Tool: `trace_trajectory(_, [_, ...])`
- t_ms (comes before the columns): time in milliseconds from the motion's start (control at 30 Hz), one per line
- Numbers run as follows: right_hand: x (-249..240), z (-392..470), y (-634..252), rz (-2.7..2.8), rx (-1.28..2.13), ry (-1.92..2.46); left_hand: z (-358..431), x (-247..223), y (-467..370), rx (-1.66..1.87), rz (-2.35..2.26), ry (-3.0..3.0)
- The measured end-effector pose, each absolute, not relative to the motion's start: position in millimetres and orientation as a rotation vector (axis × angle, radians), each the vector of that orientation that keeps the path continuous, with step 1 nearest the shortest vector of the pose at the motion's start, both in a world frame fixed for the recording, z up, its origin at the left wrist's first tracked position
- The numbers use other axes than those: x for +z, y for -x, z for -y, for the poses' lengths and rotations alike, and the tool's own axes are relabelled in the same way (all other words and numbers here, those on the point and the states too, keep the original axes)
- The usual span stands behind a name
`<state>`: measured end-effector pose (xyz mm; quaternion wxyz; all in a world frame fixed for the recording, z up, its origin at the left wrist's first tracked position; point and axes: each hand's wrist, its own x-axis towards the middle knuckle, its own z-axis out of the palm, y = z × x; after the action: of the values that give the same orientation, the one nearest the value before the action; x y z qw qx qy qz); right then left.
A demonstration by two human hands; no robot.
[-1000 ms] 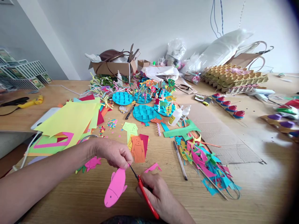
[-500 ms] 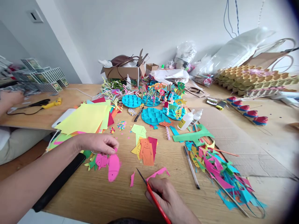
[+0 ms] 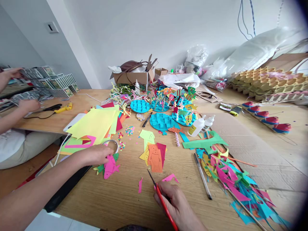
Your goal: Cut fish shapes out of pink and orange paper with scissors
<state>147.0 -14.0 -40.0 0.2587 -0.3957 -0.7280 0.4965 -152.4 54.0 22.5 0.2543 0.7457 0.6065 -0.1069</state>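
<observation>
My left hand is closed with its fingertips at the upper edge of a pink paper fish. This fish lies over green paper fish at the left of the table. My right hand grips red-handled scissors, their dark blades pointing away from me. Beside the scissors are a curved pink paper scrap and a narrow pink strip. Ahead of the blades sits an orange paper piece with a drawn fish, overlapping yellow and dark red pieces.
Yellow sheets are stacked at left, near a roll of tape. Glue bottles, blue discs and a pen stand or lie beyond and right. Colourful scraps heap at right. Another person's hands work at far left.
My left hand has brought the pink fish left onto the small pile of paper fish. My right hand stays with the scissors. The view has turned slightly left.
</observation>
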Motion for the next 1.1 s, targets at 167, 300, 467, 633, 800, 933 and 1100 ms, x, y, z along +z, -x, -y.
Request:
trace_trajectory(167, [-41.5,17.4,-150.9,1.622,1.367,1.044,-51.0,45.1,147.4,-0.224,-1.803,-2.148])
trace_trajectory(300, [-36.0,17.9,-156.5,1.467,1.42,0.981,-38.0,38.4,110.3,-0.271,-1.528,-2.296])
trace_trajectory(467, [-20.1,16.3,-191.7,1.621,1.302,1.188,-15.0,1.5,55.9,-0.246,-1.066,-2.416])
trace_trajectory(633, [-19.7,16.3,-226.2,2.181,0.745,1.851,-17.2,-12.2,42.3,-0.329,-0.99,-2.526])
trace_trajectory(800, [-24.0,15.3,-223.8,2.43,0.642,2.227,-22.6,-15.8,44.5,-0.373,-0.96,-2.533])
trace_trajectory(933, [-18.6,14.5,-217.8,2.448,0.632,2.278,-24.8,-12.7,43.7,-0.323,-0.934,-2.498])
trace_trajectory(1100, [-14.1,15.8,-215.4,2.449,0.619,2.277,-32.6,1.2,20.4,-0.087,-1.007,-2.259])
